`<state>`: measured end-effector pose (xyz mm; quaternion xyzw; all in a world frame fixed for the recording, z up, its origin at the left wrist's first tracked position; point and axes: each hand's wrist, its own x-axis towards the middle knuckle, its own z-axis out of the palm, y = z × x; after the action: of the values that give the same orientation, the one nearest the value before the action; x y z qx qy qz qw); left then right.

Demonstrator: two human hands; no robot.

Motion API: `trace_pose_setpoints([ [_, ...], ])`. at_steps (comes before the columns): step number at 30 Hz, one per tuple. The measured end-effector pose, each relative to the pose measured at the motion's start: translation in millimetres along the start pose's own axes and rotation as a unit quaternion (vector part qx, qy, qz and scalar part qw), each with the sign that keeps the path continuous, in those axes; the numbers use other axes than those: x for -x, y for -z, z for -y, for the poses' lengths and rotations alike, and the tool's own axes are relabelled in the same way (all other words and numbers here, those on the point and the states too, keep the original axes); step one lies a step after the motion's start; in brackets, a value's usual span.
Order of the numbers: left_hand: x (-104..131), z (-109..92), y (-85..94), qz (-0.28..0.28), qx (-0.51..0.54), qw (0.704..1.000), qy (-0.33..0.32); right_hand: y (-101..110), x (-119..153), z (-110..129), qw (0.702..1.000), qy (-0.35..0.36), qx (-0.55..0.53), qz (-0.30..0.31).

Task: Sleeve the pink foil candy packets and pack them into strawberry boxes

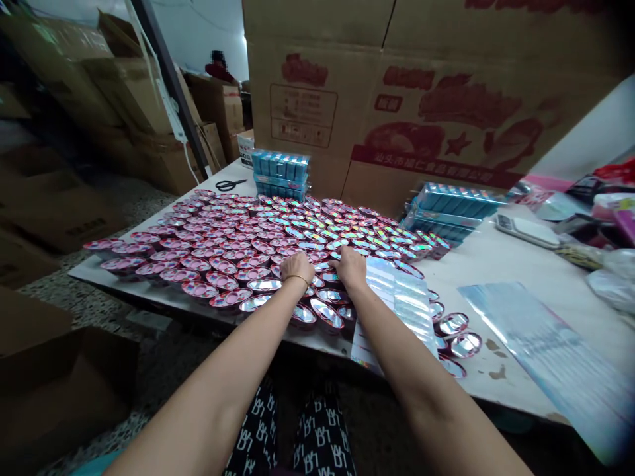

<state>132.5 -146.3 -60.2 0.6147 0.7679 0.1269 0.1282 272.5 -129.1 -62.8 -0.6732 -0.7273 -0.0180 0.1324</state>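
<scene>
Rows of small oval cases [223, 254] with shiny red-rimmed tops cover much of the white table. On the left side their tops show a pink round patch; toward the middle and right they look mirror-like or rainbow-coloured. My left hand [297, 266], a thin bracelet at its wrist, is closed low over the middle cases. Close beside it, my right hand [351, 266] is also closed, thumb toward the left hand. What the fingers of either hand grip, if anything, is hidden. Under my right forearm lies a sheet of clear, shiny stickers [397, 297] on top of several cases.
Another pile of shiny sheets [540, 344] lies at the right. Blue packs [280, 173] and more blue packs [449, 208] stand before a large cardboard carton [317, 125]. Black scissors [231, 184] lie back left, a white scale [526, 231] back right. A person [219, 68] is far behind.
</scene>
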Motion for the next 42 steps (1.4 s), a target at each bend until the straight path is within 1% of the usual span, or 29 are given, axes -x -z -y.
trace_pose_setpoints([
  [1, 2, 0, 2.1, -0.007, 0.004, 1.0, -0.01, 7, -1, -5, 1.0, 0.013, 0.0, -0.019],
  [3, 12, -4, 4.5, -0.041, 0.023, 0.997, -0.065, 23, -4, -22, 0.997, 0.053, -0.007, -0.049],
  [4, 20, -8, 4.3, -0.048, 0.036, 0.993, -0.099, 32, -5, -34, 0.996, 0.076, -0.016, -0.052],
  [5, 29, -14, 3.0, -0.04, 0.048, 0.989, -0.135, 39, -5, -48, 0.994, 0.097, -0.027, -0.046],
  [6, 40, -20, 0.7, -0.019, 0.058, 0.984, -0.168, 46, -5, -62, 0.992, 0.117, -0.04, -0.033],
  [8, 60, -37, -6.8, 0.041, 0.073, 0.972, -0.218, 54, 1, -87, 0.985, 0.164, -0.057, 0.003],
  [10, 74, -53, -16.5, 0.075, 0.095, 0.963, -0.241, 55, 10, -103, 0.976, 0.21, -0.049, 0.03],
  [11, 77, -60, -21.4, 0.086, 0.111, 0.961, -0.238, 54, 14, -108, 0.972, 0.231, -0.036, 0.038],
  [14, 75, -74, -32.8, 0.123, 0.17, 0.958, -0.193, 50, 26, -110, 0.959, 0.279, 0.005, 0.053],
  [17, 65, -78, -36.6, 0.135, 0.225, 0.951, -0.161, 54, 34, -110, 0.952, 0.303, 0.028, 0.036],
  [19, 58, -78, -35.7, 0.131, 0.251, 0.946, -0.159, 59, 39, -113, 0.948, 0.315, 0.043, 0.014],
  [22, 53, -78, -32.9, 0.145, 0.268, 0.937, -0.172, 62, 50, -120, 0.94, 0.334, 0.067, -0.013],
  [24, 52, -78, -32.0, 0.155, 0.259, 0.936, -0.18, 61, 58, -125, 0.938, 0.34, 0.07, -0.022],
  [26, 52, -79, -32.8, 0.153, 0.231, 0.943, -0.185, 64, 66, -126, 0.939, 0.336, 0.06, -0.029],
  [28, 52, -79, -35.4, 0.13, 0.19, 0.956, -0.184, 77, 72, -123, 0.944, 0.324, 0.048, -0.032],
  [31, 51, -78, -40.3, 0.073, 0.136, 0.969, -0.193, 115, 77, -112, 0.959, 0.278, -0.001, -0.047],
  [33, 52, -76, -40.6, 0.043, 0.141, 0.967, -0.206, 141, 77, -101, 0.97, 0.226, -0.068, -0.058],
  [34, 54, -74, -38.9, 0.03, 0.167, 0.964, -0.207, 151, 75, -96, 0.973, 0.199, -0.104, -0.058],
  [35, 56, -71, -35.9, 0.025, 0.21, 0.957, -0.2, 157, 72, -91, 0.974, 0.175, -0.136, -0.053],
  [36, 59, -68, -31.6, 0.028, 0.273, 0.944, -0.186, 159, 69, -86, 0.974, 0.154, -0.163, -0.044],
  [37, 63, -63, -26.3, 0.041, 0.348, 0.922, -0.164, 157, 65, -82, 0.973, 0.134, -0.185, -0.035],
  [38, 67, -58, -20.3, 0.065, 0.426, 0.892, -0.137, 152, 62, -77, 0.972, 0.112, -0.207, -0.026],
  [40, 75, -46, -8.5, 0.118, 0.553, 0.82, -0.087, 136, 55, -69, 0.963, 0.056, -0.265, -0.004],
  [41, 78, -40, -3.5, 0.141, 0.593, 0.79, -0.074, 127, 52, -64, 0.952, 0.024, -0.305, 0.011],
  [42, 79, -34, 0.4, 0.155, 0.617, 0.768, -0.068, 118, 50, -59, 0.937, -0.007, -0.348, 0.026],
])
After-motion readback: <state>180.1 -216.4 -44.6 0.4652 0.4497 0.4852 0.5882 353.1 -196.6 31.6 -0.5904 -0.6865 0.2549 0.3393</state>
